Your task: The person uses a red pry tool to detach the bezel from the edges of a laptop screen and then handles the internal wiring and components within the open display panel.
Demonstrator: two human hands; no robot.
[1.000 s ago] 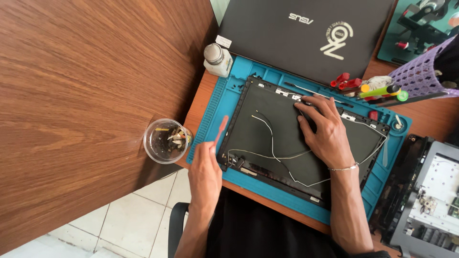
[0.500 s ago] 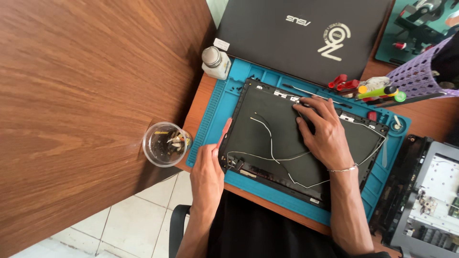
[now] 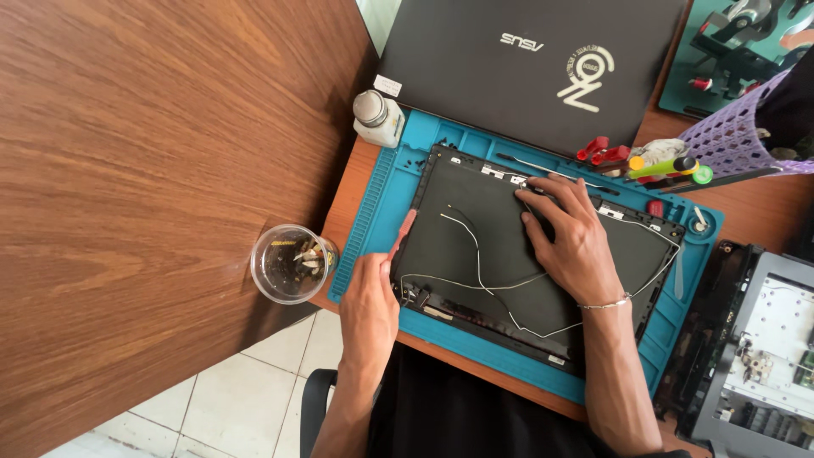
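Note:
A black laptop lid shell (image 3: 475, 246) lies inside-up on a blue repair mat (image 3: 373, 220). Thin white and black antenna wires (image 3: 479, 271) run loosely across the shell. My left hand (image 3: 370, 301) rests edge-on at the shell's left side, fingers straight and together, index tip touching the shell's left rim. My right hand (image 3: 572, 242) lies palm-down on the shell's upper middle, fingers spread and pressing near the top edge. A thin bracelet sits on that wrist. Neither hand holds anything.
A closed black laptop (image 3: 526, 59) lies above the mat. A white bottle (image 3: 377, 119) stands at the mat's top-left corner. A clear cup (image 3: 288, 263) sits on the brown table edge. Coloured tools (image 3: 644, 161), a purple basket (image 3: 746, 140) and opened electronics (image 3: 763, 348) lie to the right.
Both hands stay nearly in place. My left hand has slid slightly along the shell's left edge; the view shifted a little.

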